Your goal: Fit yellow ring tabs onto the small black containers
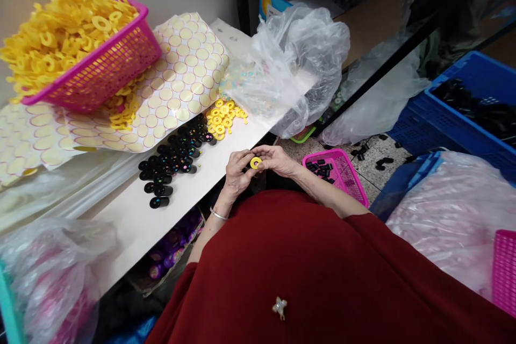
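A small yellow ring-shaped plastic cap is held between my two hands, just past the table's front edge. My left hand pinches it from the left. From the other side, the fingers of my right hand close on it too. Whether a black tube sits under the cap is hidden by my fingers. On the white table to the left stand several black cylinders with small coloured dots on their tops. A pile of loose yellow rings lies behind them.
A pink basket heaped with yellow rings stands on a sheet of round stickers. Plastic bags lie at the table's far end. On the floor at right are a pink tray of black pieces and a blue crate.
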Available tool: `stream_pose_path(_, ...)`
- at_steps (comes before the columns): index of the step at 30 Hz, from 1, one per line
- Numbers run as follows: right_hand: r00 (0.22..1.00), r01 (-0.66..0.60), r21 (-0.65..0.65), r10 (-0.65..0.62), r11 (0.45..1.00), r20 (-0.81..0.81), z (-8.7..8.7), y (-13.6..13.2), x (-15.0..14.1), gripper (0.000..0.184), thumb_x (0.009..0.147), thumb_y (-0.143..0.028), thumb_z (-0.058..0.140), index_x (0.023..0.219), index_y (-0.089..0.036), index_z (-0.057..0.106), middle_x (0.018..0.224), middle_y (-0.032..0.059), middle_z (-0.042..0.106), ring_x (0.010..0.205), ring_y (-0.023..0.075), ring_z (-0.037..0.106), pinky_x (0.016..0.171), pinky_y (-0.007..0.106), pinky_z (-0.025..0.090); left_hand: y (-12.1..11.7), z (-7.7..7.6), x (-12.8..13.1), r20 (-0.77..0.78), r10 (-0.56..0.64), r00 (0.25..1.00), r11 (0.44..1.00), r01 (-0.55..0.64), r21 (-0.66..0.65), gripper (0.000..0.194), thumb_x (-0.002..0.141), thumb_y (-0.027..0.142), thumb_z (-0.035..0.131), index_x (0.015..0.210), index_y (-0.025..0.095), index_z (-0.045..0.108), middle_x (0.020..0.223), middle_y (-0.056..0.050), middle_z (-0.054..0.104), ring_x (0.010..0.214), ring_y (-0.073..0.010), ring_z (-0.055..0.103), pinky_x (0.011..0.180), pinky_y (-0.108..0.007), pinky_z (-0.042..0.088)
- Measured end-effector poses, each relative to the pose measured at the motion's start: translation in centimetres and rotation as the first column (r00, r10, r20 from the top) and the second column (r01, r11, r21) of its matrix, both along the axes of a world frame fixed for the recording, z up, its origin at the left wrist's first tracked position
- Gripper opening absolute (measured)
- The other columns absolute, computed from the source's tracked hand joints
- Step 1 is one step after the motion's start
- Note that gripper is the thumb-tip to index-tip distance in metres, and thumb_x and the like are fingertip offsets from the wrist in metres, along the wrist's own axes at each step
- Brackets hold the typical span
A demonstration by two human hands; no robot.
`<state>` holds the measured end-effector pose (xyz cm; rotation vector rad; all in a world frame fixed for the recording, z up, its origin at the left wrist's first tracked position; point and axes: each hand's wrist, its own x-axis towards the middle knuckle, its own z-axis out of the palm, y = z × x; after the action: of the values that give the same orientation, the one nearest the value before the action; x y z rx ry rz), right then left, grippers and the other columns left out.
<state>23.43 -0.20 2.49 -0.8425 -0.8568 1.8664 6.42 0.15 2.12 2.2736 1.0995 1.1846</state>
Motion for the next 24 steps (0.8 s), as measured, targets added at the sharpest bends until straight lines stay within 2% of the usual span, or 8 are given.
stream_pose_path(4,0.999,0.040,-0.004,-0.040,0.999,-0.002,-0.3,-0.3,0.0,0.048,0.052,-0.022,0.084,0.095,-0.014,0.064,0.073,-0.0018,0.064,0.059,0.0082,0.056,0.052,0.020,0.048,-0.2,0.3,0.2,0.010,-0.005,1.000,0.999,0.005,0.035,0.031,0.082,0.046,0.061,0.097,0.020,0.066,0.096,-0.008,0.067,0.090,-0.0189,0.057,0.081,-0.036,0.049)
stream_pose_path(8,0.998,0.032,-0.019,-0.031,0.999,0.049,-0.4,-0.4,0.0,0.045,0.051,-0.021,0.083,0.092,-0.014,0.064,0.069,-0.0027,0.063,0.056,0.0077,0.055,0.050,0.020,0.049,-0.5,0.7,0.5,-0.071,-0.047,0.996,0.998,0.049,0.038,0.026,0.086,0.041,0.056,0.096,0.019,0.066,0.096,-0.009,0.067,0.089,-0.0192,0.056,0.080,-0.036,0.047)
stream_pose_path(13,0.992,-0.072,-0.063,0.078,0.995,0.104,-0.2,-0.1,0.6,0.048,0.046,-0.017,0.084,0.089,-0.012,0.064,0.070,-0.0019,0.064,0.060,0.0094,0.058,0.051,0.021,0.050,-0.5,1.4,0.8,-0.153,-0.195,0.969,0.977,0.206,0.059,0.017,0.090,0.027,0.050,0.085,0.018,0.063,0.094,-0.008,0.067,0.083,-0.0165,0.055,0.078,-0.034,0.044)
stream_pose_path(17,0.979,-0.164,-0.074,0.172,0.984,0.111,0.0,-0.1,0.7,0.047,0.047,-0.018,0.083,0.091,-0.010,0.067,0.069,-0.0009,0.064,0.058,0.0085,0.057,0.052,0.021,0.049,-0.6,1.5,0.7,-0.212,-0.250,0.945,0.967,0.253,-0.010,0.020,0.091,0.026,0.047,0.078,0.018,0.060,0.091,-0.007,0.067,0.081,-0.0162,0.054,0.079,-0.034,0.043)
stream_pose_path(21,0.984,-0.116,-0.069,0.124,0.991,0.129,-0.2,-0.7,0.3,0.041,0.051,-0.020,0.080,0.089,-0.009,0.068,0.060,-0.0023,0.061,0.052,0.0075,0.053,0.048,0.019,0.045,-0.8,1.0,0.6,-0.239,-0.275,0.931,0.962,0.267,-0.064,0.021,0.091,0.027,0.046,0.080,0.018,0.061,0.099,-0.009,0.067,0.084,-0.0168,0.056,0.081,-0.036,0.044)
stream_pose_path(24,0.988,-0.052,-0.063,0.060,0.997,0.140,-0.9,-1.3,0.0,0.040,0.052,-0.022,0.078,0.089,-0.009,0.069,0.055,-0.0035,0.058,0.047,0.0062,0.048,0.044,0.019,0.040,-1.1,0.5,0.6,-0.200,-0.281,0.939,0.959,0.268,-0.088,0.020,0.090,0.030,0.049,0.082,0.019,0.062,0.100,-0.008,0.067,0.083,-0.0167,0.056,0.081,-0.035,0.044)
